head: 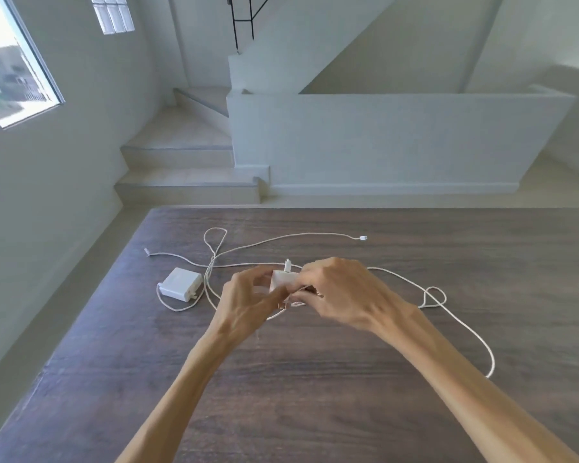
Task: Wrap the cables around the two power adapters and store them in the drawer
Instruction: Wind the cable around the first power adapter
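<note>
You held the small white adapter (283,279) between both hands: your left hand (248,302) pinched its side, your right hand's (343,292) curled fingers gripped its cable (462,324) above the table (315,396).

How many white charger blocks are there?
2. One charger block lies on the table, left of the hands. The other block is held up between the left hand and right hand, partly hidden by fingers.
</note>
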